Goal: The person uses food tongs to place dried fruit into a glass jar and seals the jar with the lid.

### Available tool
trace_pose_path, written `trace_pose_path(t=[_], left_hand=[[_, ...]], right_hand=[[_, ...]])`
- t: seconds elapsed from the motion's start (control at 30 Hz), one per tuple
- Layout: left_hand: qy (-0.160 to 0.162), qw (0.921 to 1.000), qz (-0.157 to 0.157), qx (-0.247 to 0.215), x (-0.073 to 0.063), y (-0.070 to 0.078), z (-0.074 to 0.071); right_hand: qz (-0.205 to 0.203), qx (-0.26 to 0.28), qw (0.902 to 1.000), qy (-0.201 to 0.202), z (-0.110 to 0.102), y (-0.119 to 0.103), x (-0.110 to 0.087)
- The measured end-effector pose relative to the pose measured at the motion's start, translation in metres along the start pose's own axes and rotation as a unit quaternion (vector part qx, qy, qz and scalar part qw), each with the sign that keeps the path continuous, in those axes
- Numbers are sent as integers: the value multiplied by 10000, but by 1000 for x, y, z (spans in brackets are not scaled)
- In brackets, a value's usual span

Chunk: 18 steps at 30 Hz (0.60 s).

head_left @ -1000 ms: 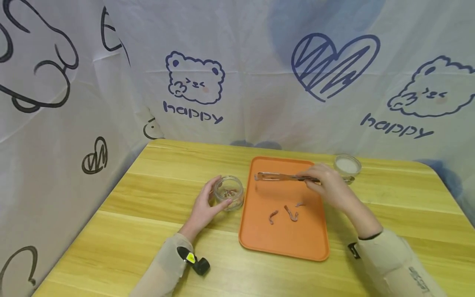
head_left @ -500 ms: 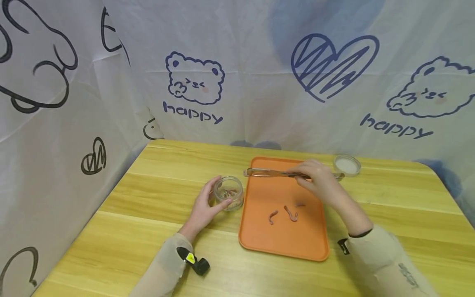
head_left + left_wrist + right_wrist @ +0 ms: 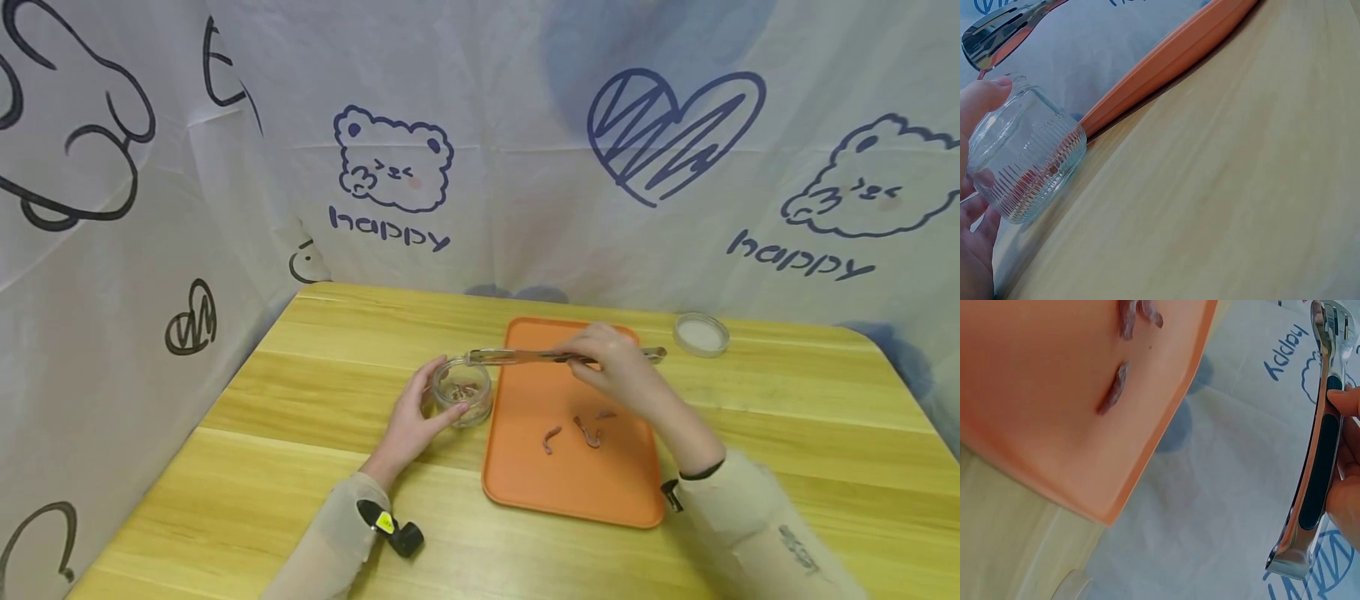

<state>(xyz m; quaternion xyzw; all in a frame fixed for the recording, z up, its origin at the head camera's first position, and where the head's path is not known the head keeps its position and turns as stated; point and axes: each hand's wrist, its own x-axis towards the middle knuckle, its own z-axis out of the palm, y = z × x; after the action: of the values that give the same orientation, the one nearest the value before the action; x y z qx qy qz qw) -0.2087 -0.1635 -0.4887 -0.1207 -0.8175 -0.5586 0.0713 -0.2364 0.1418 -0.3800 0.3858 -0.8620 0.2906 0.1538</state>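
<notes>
Shifted leftward since the earlier frame: right hand and tongs, the tips having gone from over the tray to above the jar's far rim. Tongs: polished metal, slotted heads, dark inlaid grips, long and slim, lying nearly level; right hand closed about the grips, thumb against one arm. Beneath the tips, in the left wrist view, a thin reddish end showed, its full shape too small to tell. Jar: clear glass, round, smooth neck, vertically ribbed lower wall; it stood on the table just left of the tray, mouth uncovered, left hand curled round its side. Jar contents: several reddish-brown scraps at the bottom, blurred by glass. Tray: orange, matt, oblong, rounded corners, raised rim. Strips: three on the tray, slender, greyish-pink, one hooked. Lid: round, pale, shallow, near the tray's far right corner. Table: yellow wood grain. Sheet: white, creased, with line-drawn hearts and bears. Obstructions: right hand and tongs covered part of the tray's far end.
</notes>
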Motion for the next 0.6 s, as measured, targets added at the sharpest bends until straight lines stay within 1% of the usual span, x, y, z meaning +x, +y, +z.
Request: trace_pose_path(t=[0.13,0.4,0.6], left_hand=[[11,10000,-21,13,-1,2,0],[34,10000,12,0,0,1,0],[30,10000,-4,36,0,2,0]], right_hand=[[19,50,9999,-99,3,-5,2],[-64,-102,9996,-243,11,-9,2],[-20,-157,9994,-300,14,-9,2]])
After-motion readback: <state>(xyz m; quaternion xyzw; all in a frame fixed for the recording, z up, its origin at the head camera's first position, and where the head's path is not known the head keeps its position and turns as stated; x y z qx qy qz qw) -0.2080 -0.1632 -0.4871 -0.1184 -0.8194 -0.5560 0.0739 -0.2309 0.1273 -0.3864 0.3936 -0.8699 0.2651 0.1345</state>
